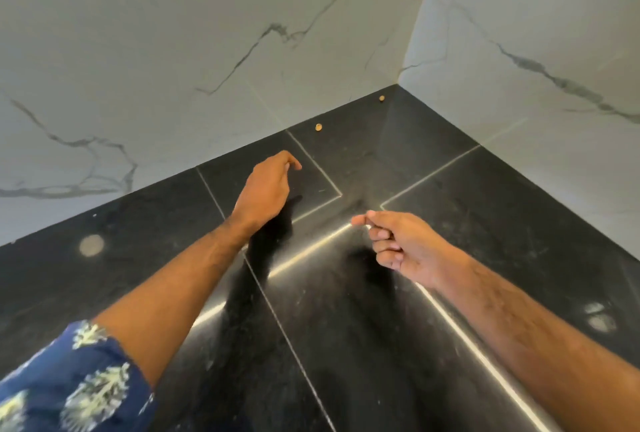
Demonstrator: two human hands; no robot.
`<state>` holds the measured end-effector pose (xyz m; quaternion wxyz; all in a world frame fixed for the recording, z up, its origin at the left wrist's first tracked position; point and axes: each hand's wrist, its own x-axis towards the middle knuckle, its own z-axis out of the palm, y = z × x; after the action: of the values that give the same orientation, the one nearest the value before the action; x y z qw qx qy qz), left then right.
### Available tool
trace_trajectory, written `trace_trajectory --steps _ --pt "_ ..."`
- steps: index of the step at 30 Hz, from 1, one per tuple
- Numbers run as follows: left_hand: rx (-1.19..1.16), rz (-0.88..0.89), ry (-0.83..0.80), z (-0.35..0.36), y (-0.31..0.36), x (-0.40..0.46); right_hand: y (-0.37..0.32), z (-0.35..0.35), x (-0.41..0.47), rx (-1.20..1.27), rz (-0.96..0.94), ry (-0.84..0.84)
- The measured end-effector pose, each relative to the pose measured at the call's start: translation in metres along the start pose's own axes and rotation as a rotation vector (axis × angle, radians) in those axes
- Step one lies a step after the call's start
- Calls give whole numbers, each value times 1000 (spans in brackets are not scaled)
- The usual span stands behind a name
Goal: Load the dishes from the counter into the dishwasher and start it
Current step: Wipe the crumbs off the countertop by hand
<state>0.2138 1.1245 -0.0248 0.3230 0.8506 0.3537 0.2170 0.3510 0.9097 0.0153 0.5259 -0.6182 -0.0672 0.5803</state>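
The counter (433, 223) is what we see of the task here: a black, glossy stone surface with thin pale seams, filling the lower half of the view and meeting two white marble walls (173, 33) in a corner at the upper right. No dishes and no dishwasher show in this view.

Our left hand (268, 185) reaches forward above the counter, back of the hand up, fingers loosely bent downward and holding nothing; its shadow lies just beside it on the stone. Our right hand (398, 241) hangs above a bright seam, fingers curled toward the palm, thumb against the forefinger, and we see nothing in it.

Two small tan bits (318, 127) lie near the wall, beyond the left hand. A blue patterned sleeve (69, 379) covers the left upper arm.
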Motion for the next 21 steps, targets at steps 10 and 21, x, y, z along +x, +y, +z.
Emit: trace_trajectory --steps 10,21 --pt "371 134 12 37 -25 45 -101 0 131 -1050 -516 256" --pt "322 121 -33 36 -26 50 -136 46 243 -1343 -712 435"
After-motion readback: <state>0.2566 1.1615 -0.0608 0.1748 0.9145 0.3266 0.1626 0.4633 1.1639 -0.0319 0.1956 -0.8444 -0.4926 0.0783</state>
